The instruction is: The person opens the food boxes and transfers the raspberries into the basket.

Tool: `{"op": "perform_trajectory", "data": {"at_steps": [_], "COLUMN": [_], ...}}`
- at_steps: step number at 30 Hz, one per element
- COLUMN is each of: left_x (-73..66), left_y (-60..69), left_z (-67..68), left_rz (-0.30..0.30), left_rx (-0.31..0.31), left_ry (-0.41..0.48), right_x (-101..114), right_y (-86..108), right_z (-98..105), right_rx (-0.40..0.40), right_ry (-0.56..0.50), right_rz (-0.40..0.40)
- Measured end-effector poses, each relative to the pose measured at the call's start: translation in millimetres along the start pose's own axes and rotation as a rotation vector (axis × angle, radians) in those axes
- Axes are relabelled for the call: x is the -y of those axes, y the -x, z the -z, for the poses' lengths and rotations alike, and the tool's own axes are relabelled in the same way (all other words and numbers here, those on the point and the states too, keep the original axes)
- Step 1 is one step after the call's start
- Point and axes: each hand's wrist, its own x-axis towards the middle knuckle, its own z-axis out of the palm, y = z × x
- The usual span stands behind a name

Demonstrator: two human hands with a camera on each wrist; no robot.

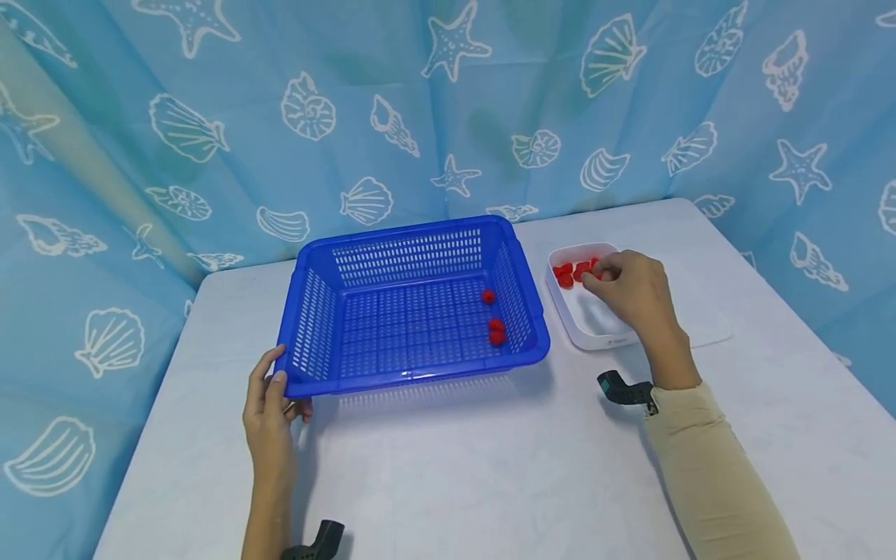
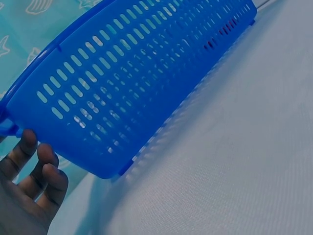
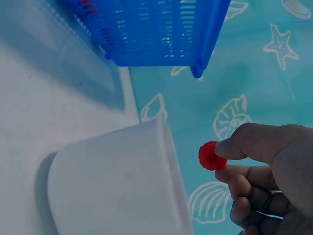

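My left hand (image 1: 269,412) grips the rim of a blue plastic basket (image 1: 420,373) at its near left corner. In the left wrist view, several fingertips (image 2: 49,156) show just below the basket's rim. Three red raspberries (image 1: 496,337) lie inside the basket along its right side. To the right stands a white rectangular container (image 1: 595,342) with several more raspberries (image 1: 565,280) gathered at its far end. Over this container, my right hand (image 1: 637,292) pinches one raspberry (image 3: 210,155) between thumb and forefinger, as the right wrist view shows.
A white cloth (image 1: 434,474) covers the table under the basket and container. Behind and on both sides hangs a blue curtain (image 1: 392,70) printed with white shells and starfish. A thin clear sheet or lid edge (image 1: 710,340) lies right of the container.
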Motion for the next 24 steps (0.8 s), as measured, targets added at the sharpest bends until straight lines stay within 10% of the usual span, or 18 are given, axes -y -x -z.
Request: {"op": "perform_trajectory", "data": {"at_steps": [24], "left_x": [-1.2], "left_y": [1.3], "left_z": [2.2], "left_rz": [0.005], "left_rx": [-0.003], "left_ry": [-0.011], "right_x": [37.7], "right_y": [18.9], "right_z": [13.8], "right_rx": [-0.123], "right_ry": [-0.083], "right_rz": [0.176]}}
